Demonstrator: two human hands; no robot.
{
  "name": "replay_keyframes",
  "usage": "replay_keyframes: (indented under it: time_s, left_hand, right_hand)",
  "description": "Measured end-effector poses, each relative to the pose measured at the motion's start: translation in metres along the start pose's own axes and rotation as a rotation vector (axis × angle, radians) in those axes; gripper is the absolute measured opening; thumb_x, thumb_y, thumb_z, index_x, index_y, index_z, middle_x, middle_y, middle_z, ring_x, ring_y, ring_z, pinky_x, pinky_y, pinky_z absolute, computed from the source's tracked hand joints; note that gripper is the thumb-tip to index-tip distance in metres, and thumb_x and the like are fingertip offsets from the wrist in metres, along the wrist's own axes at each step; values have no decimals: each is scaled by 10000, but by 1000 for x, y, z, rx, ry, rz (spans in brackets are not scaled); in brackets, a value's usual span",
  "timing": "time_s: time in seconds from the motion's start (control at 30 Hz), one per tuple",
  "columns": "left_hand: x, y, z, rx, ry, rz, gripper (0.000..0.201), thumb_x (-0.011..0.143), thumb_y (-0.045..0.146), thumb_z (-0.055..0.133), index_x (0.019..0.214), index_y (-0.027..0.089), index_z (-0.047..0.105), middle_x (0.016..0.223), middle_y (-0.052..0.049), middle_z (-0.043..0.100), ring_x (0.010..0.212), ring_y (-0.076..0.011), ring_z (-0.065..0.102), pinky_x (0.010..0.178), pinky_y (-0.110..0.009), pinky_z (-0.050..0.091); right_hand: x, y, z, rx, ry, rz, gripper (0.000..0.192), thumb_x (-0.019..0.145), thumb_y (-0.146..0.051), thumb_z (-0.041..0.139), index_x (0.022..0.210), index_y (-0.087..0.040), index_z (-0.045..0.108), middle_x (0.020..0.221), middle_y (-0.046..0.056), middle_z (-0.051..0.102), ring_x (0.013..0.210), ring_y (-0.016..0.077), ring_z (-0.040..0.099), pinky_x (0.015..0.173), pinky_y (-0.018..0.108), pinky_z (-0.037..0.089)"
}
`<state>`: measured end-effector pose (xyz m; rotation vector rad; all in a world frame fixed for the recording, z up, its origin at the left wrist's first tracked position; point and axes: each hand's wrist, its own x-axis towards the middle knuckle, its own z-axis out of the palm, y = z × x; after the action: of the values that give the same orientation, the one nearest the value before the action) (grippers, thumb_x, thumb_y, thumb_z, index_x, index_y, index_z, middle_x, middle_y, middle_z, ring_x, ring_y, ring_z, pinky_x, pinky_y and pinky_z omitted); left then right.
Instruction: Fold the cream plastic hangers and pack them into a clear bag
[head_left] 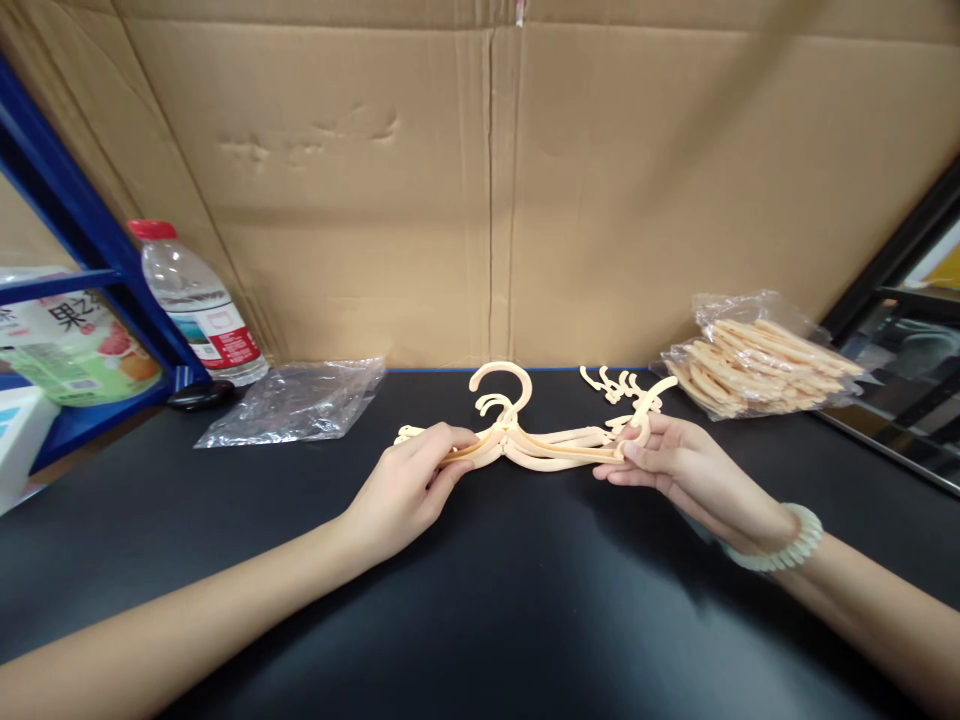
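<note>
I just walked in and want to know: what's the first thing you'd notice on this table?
In the middle of the black table, the left hand and the right hand grip the two ends of a small stack of peach plastic hangers, hooks pointing away. Behind the right hand lies a clear bag of more hangers. At the far left stands a water bottle with a red cap.
</note>
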<state>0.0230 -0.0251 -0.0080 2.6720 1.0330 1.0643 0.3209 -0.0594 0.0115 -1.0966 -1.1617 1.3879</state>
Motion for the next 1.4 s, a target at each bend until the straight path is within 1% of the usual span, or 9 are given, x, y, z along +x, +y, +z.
replay_keyframes:
  time_s: [0.17, 0.4, 0.6, 0.77, 0.9, 1.03, 1.13, 1.23, 1.4]
  left_hand:
    - [1, 2, 0, 10, -2, -15, 115, 941, 170, 470, 1038, 197, 525, 861, 0, 619, 704, -123, 576, 648, -233, 444]
    - [0, 1, 0, 15, 5, -10, 121, 941, 166, 476, 1049, 194, 522, 871, 2, 613, 712, -121, 566, 658, -229, 430]
    - [1, 1, 0, 24, 5, -10, 124, 944, 173, 478, 1057, 194, 521, 882, -2, 616, 719, -124, 573, 658, -230, 430]
    - [1, 3, 0, 24, -3, -1, 131, 946, 170, 474, 1058, 200, 534, 873, 2, 617, 697, -117, 569, 638, -223, 426]
    - [1, 4, -1, 22, 12, -2, 149, 938, 150, 487, 1067, 202, 538, 857, 5, 607, 681, -113, 556, 626, -224, 426]
    - [3, 4, -2, -7, 81, 32, 165, 930, 140, 505, 1076, 195, 559, 940, -24, 597, 800, -133, 575, 714, -247, 452]
    - [4, 3, -3, -8, 129, 21, 162, 924, 143, 519, 1066, 184, 584, 937, -33, 572, 829, -138, 570, 732, -251, 457]
    - [3, -1, -5, 13, 144, -25, 148, 920, 161, 535, 1043, 184, 613, 860, -16, 546, 757, -125, 554, 680, -237, 450]
    - [3, -2, -7, 30, 160, -40, 149, 913, 185, 553, 1040, 200, 629, 814, -1, 542, 710, -115, 546, 640, -227, 443]
  right_hand:
    - [-1, 2, 1, -1, 13, -46, 298, 714, -339, 801, 758, -159, 568, 723, 13, 654, 757, 216, 715, 760, 315, 600]
    - [-2, 2, 2, -1, 41, -64, 311, 701, -339, 813, 771, -157, 571, 734, 33, 678, 762, 225, 720, 730, 290, 602]
    - [-1, 4, 3, -7, 75, -100, 351, 656, -358, 839, 757, -155, 571, 709, 34, 685, 711, 222, 722, 684, 283, 604]
    - [0, 6, 1, -20, 78, -119, 351, 665, -367, 833, 800, -153, 590, 722, 63, 707, 700, 220, 720, 669, 278, 599]
    - [4, 6, -2, 22, 24, -110, 282, 710, -329, 806, 814, -153, 612, 775, 67, 712, 734, 210, 716, 687, 270, 592]
    - [8, 6, -7, 69, -46, -79, 216, 804, -346, 727, 888, -162, 651, 801, 63, 704, 743, 198, 706, 669, 270, 584]
    - [9, 6, -9, 72, -50, -117, 212, 858, -347, 671, 971, -168, 679, 862, 63, 688, 769, 168, 673, 691, 267, 573]
    - [11, 7, -10, 53, -42, -159, 215, 827, -313, 712, 984, -166, 702, 820, 46, 657, 776, 137, 614, 671, 228, 550]
    - [12, 7, -11, 18, -18, -158, 206, 743, -288, 791, 898, -171, 724, 762, 28, 631, 704, 114, 563, 636, 215, 517]
